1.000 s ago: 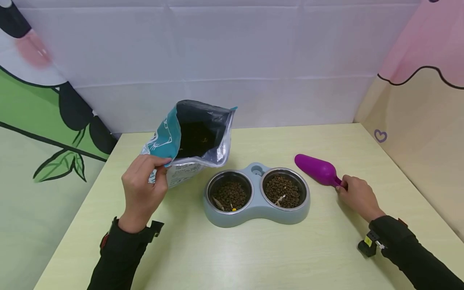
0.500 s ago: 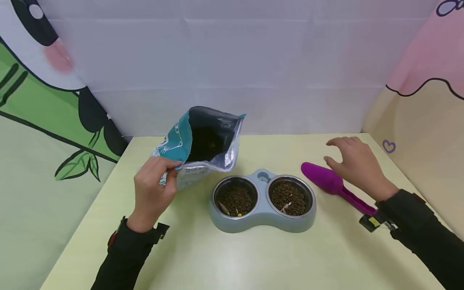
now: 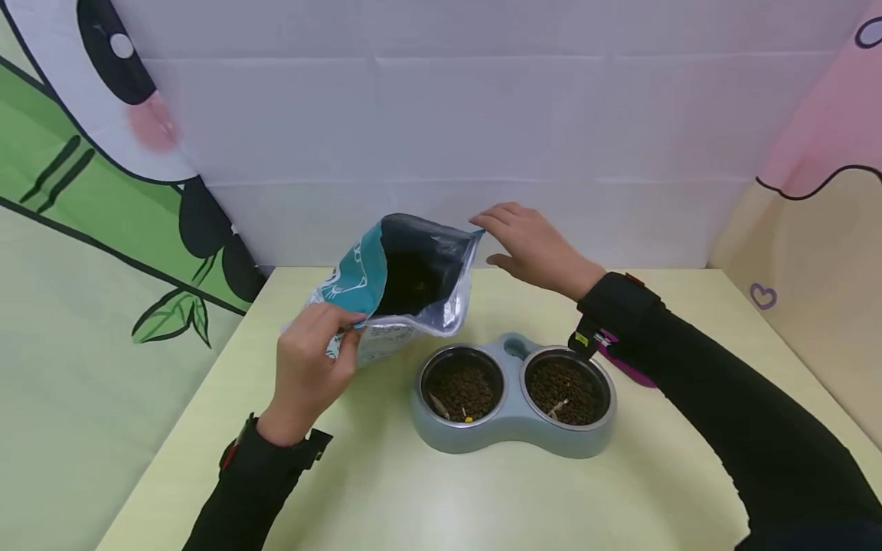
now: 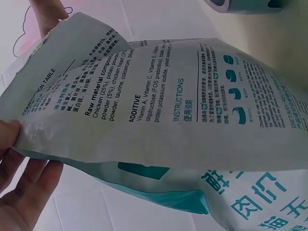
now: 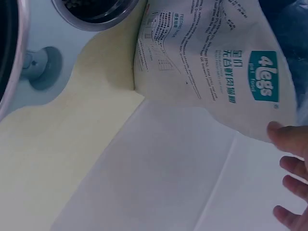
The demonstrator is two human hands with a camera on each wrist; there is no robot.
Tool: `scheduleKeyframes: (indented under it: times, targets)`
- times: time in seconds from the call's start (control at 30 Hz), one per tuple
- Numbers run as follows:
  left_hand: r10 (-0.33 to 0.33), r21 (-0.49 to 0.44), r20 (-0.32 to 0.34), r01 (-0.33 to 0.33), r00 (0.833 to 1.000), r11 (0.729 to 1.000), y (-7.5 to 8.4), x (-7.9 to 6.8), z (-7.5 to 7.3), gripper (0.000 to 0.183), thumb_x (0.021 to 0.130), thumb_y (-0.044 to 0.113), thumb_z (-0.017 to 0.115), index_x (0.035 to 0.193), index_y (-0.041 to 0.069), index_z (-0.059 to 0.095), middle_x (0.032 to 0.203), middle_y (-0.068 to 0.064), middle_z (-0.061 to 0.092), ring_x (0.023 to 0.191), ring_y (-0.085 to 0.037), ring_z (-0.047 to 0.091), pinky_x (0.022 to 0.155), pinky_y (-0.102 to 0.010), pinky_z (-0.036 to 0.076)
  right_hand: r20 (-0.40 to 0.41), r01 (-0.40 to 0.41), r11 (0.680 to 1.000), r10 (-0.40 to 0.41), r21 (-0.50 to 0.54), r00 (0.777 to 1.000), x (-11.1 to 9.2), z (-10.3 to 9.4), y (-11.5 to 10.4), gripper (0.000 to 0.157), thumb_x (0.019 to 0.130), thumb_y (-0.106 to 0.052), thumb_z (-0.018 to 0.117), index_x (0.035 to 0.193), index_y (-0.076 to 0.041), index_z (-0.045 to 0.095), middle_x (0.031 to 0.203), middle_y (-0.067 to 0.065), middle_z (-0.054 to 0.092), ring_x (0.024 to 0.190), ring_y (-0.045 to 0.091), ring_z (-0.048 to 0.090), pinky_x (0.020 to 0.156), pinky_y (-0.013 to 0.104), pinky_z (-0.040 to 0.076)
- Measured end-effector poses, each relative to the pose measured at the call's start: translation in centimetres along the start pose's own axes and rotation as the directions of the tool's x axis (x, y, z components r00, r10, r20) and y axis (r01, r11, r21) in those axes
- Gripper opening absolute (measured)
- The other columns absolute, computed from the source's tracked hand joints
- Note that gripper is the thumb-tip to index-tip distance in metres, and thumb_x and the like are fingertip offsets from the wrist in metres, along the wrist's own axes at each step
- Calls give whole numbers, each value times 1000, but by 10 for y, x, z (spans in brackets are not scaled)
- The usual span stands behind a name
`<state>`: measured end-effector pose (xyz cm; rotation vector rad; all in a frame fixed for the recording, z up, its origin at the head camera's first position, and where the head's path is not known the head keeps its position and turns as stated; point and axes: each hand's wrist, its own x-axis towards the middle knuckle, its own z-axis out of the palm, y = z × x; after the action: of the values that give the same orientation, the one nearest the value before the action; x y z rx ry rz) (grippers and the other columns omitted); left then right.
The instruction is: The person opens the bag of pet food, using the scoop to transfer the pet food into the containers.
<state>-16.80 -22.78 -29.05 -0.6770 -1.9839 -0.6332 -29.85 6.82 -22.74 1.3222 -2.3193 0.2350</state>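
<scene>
A teal-and-white pet food bag (image 3: 358, 275) stands with its silver-lined mouth gaping, left of the wall-side table edge. My left hand (image 3: 313, 360) pinches its near rim between thumb and fingers; the left wrist view shows the printed side of the bag (image 4: 159, 96) close up. At the opposite top corner is my right hand (image 3: 534, 249), its fingertips at the rim and thumb spread apart. In the right wrist view, the thumb of the right hand (image 5: 291, 163) is at the bag's edge, with the other fingers apart. The bag's dark interior hides most of its contents.
A blue-grey double feeder (image 3: 510, 440) in front of the bag holds two steel bowls with brown kibble. A purple scoop (image 3: 628, 369) lies right of it, mostly hidden under my right forearm. A printed cloth wall (image 3: 482, 115) rises behind the table (image 3: 441, 505).
My right hand has released the purple scoop onto the table and moved up and left to the bag's right corner. The left hand keeps its pinch on the bag.
</scene>
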Motion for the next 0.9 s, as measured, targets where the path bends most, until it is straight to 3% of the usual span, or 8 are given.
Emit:
scheduleKeyframes:
  times: [0.2,0.37,0.43,0.53,0.67,0.77,0.9]
  targets:
    - [36,31,15,-36,999,999,5,1,4,19,80,18,55,90,3,57,81,-9,60,74,-22,56,64,-43,52,-103,64,998,-63,7,993,9,13,4,38,76,-10,70,112,-7,56,105,10,59,105,28,48,94,45,35]
    - [49,131,92,-61,995,989,14,7,2,44,73,35,72,95,1,56,82,-11,60,73,-24,55,60,-39,51,-111,112,992,-118,-60,987,10,14,6,29,76,-11,70,103,-6,61,98,10,62,99,28,51,96,43,34]
    - [57,199,116,-80,992,977,19,12,3,50,68,34,77,99,0,56,84,-13,60,73,-25,56,56,-37,51,-113,127,989,-136,-75,984,11,12,6,31,75,-11,71,104,-6,60,97,11,62,98,29,51,97,43,33]
    - [91,296,137,-129,986,946,27,21,3,45,69,21,78,102,-1,57,84,-15,61,73,-28,57,52,-36,51,-113,164,984,-171,-71,979,13,8,6,36,73,-14,73,105,-5,60,97,12,61,98,29,51,99,45,31]
    - [139,351,154,-186,978,918,33,26,3,34,70,8,75,99,-1,60,82,-14,61,71,-28,55,48,-36,50,-88,207,975,-213,-78,973,15,4,6,34,74,-18,73,103,-6,61,94,11,62,96,28,53,102,46,27]
    - [136,348,155,-183,979,919,35,27,2,28,71,9,75,94,-1,62,79,-12,62,69,-26,55,48,-35,49,-75,206,972,-215,-113,974,17,2,4,28,75,-18,72,99,-8,64,90,7,64,93,26,54,103,45,26]
    - [86,308,119,-119,989,944,36,25,2,13,75,9,71,82,2,62,72,-9,60,65,-24,56,45,-32,46,-86,192,970,-206,-146,975,19,1,3,20,74,-18,72,93,-11,67,83,4,65,88,24,54,103,45,26]
